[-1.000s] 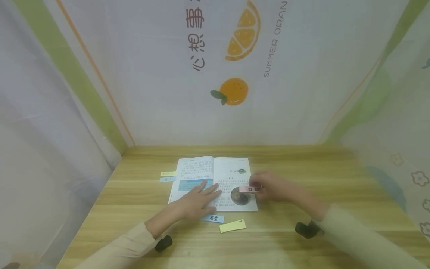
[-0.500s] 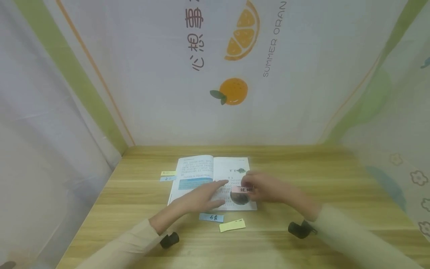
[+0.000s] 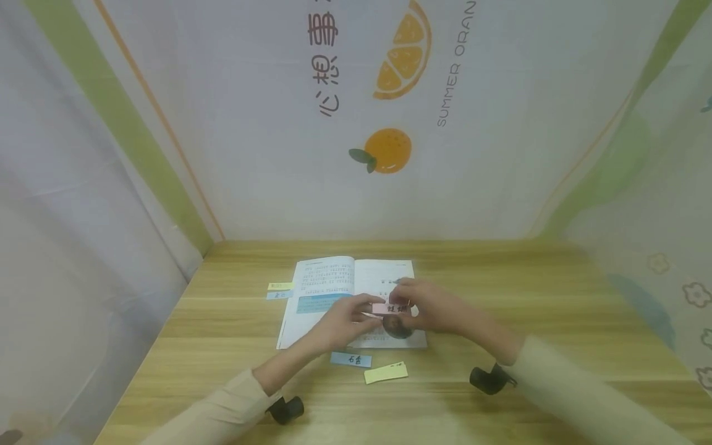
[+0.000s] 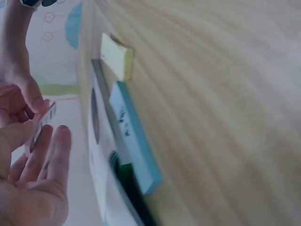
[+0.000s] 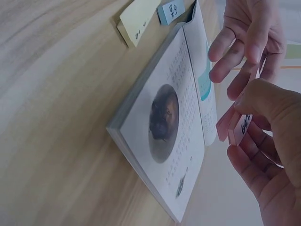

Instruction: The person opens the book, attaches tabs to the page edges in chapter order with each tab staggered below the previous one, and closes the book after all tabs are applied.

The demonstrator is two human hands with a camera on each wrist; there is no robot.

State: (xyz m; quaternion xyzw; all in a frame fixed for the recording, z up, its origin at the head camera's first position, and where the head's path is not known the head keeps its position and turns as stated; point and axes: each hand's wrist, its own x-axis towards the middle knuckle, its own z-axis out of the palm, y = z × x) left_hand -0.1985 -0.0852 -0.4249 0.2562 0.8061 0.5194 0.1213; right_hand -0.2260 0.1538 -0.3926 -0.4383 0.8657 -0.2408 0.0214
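Observation:
Above the open book (image 3: 384, 269), both hands meet at a pink sticky-note pad (image 3: 381, 308) with dark handwriting. My right hand (image 3: 436, 307) grips its right end between thumb and curled fingers. My left hand (image 3: 339, 322) pinches the other end, thumb on one side and fingers on the other in the left wrist view. A pink layer stands apart from the rest of the pad (image 5: 243, 128) in the right wrist view. On the page below is a round dark picture (image 5: 164, 121), partly covered by the hands in the head view.
In front of the book lie a blue sticky-note pad (image 3: 351, 360) and a yellow sticky-note pad (image 3: 386, 372) on the wooden table (image 3: 222, 364). Yellow (image 3: 280, 286) and blue tabs (image 3: 279, 295) stick out from the book's left edge. A printed curtain (image 3: 267, 154) hangs behind.
My left hand has lifted off the pages and moved right to the pink pad, its fingers closing on it. My right hand has carried the pad left over the book.

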